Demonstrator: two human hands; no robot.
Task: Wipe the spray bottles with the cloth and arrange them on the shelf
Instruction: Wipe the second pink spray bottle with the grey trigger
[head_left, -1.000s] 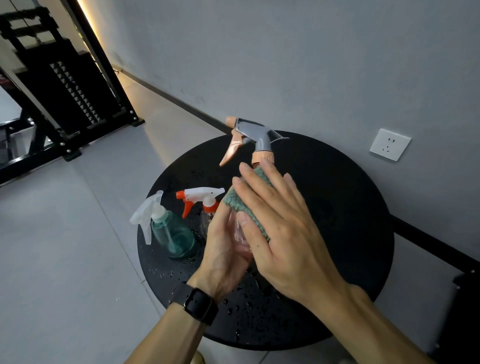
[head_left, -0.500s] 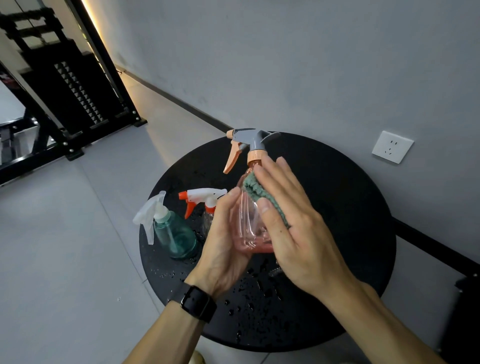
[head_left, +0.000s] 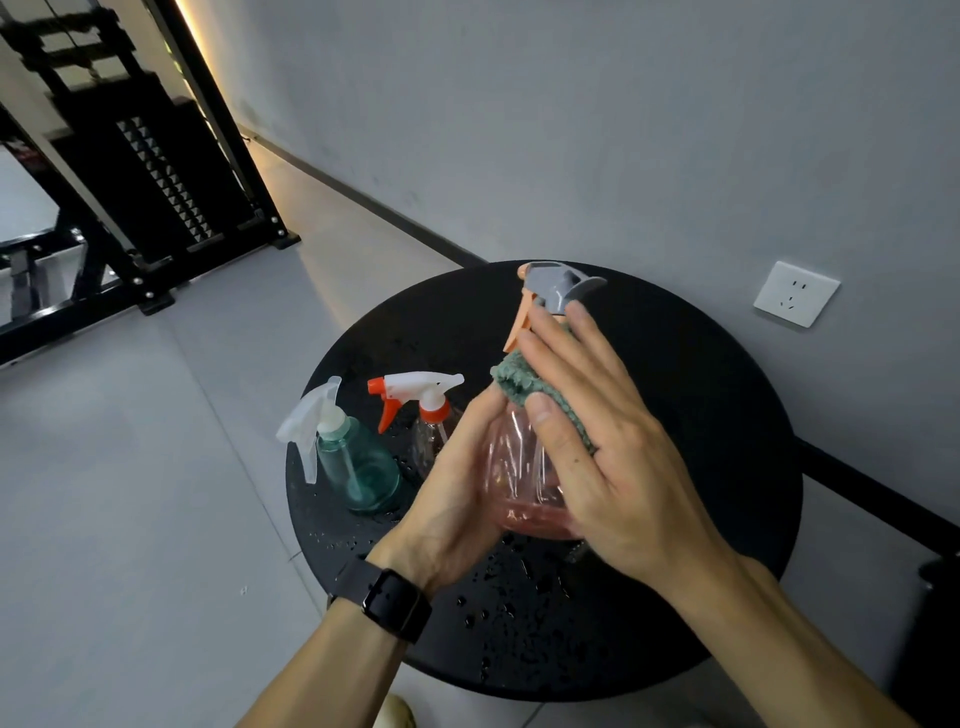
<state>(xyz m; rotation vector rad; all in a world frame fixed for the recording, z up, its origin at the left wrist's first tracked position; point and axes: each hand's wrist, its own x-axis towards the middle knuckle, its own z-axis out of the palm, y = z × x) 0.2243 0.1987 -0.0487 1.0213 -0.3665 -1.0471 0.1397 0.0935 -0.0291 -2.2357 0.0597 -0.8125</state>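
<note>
Above a round black table dotted with water drops, a person holds a pink spray bottle between both hands. Their left hand, a dark watch on its wrist, grasps the bottle's clear body from the left. Their right hand presses a green cloth flat against the bottle's shoulder, fingers extended below the grey and peach trigger head. Just left, a teal bottle and an orange-nozzled clear bottle stand upright on the table. A white socket sits on the grey wall.
</note>
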